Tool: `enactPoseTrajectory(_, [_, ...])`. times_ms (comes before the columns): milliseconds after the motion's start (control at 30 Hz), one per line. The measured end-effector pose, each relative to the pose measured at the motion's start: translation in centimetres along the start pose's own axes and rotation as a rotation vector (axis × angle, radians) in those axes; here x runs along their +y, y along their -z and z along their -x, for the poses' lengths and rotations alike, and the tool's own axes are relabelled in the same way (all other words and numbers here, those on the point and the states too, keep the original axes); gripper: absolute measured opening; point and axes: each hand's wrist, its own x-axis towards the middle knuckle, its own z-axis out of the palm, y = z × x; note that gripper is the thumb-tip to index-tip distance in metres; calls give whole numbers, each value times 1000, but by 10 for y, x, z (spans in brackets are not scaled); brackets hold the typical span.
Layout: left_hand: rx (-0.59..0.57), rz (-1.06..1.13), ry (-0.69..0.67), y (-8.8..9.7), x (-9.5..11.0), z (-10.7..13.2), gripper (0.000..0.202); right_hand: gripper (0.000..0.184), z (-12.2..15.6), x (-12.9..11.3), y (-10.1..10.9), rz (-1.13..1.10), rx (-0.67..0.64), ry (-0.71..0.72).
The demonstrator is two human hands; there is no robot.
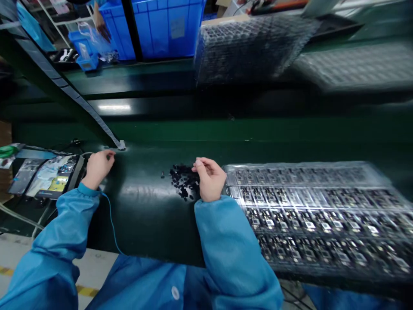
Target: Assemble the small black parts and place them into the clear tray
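Note:
My right hand (209, 177) rests on the dark green bench (145, 206), fingers curled in a pinch at the edge of a small pile of tiny black parts (182, 180); what it pinches is too small to make out. Right beside that hand lies a clear plastic tray (316, 215) full of small electronic parts in rows. My left hand (97, 167) sits far to the left near the bench edge, fingers curled closed close to the end of a grey strip (121, 145). A thin blue cord (111, 219) runs from my left wrist.
A flat device with papers (45, 175) lies left of my left hand. Stacked clear trays (251, 45) and another tray (358, 64) stand on the far side. Blue crates (167, 26) line the back, where another person's hand (101, 26) shows.

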Motion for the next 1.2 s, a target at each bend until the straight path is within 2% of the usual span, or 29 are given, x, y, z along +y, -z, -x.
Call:
enactPoseTrajectory(100, [83,-4,-37,4,20,7,32,21,0,1,1,0,3,-3])
enactPoseTrajectory(167, [72,70,-161,4,44,17,30,21,-1,1,1,-10,3,-6])
enactPoseTrajectory(267, [-119,193,-452,-1,83,31,28,19,0,2,2,-21,-6,-14])
enactPoseTrajectory(367, [-273,197,-635,-10,111,39,27,19,0,3,2,-20,-13,-16])
enactPoseTrajectory(533, [-292,108,-714,-20,123,38,25,22,0,7,2,7,-36,-8])
enactPoseTrajectory(700, [-304,176,-755,-13,127,34,11,22,1,9,3,6,-44,-2])
enactPoseTrajectory(800, [-228,379,-752,-3,138,38,8,23,4,9,2,-6,-132,-33])
enactPoseTrajectory(900, [-88,615,-757,4,154,44,6,25,8,6,1,-8,-279,-92])
enactPoseTrajectory(967, [-3,714,-776,6,165,47,5,27,10,3,0,-36,-332,-122])
enactPoseTrajectory(1067, [82,762,-810,5,178,49,5,25,9,-2,-1,-99,-306,-122])
enactPoseTrajectory(1200, [110,767,-852,4,188,49,10,18,4,-4,1,-165,-231,-73])
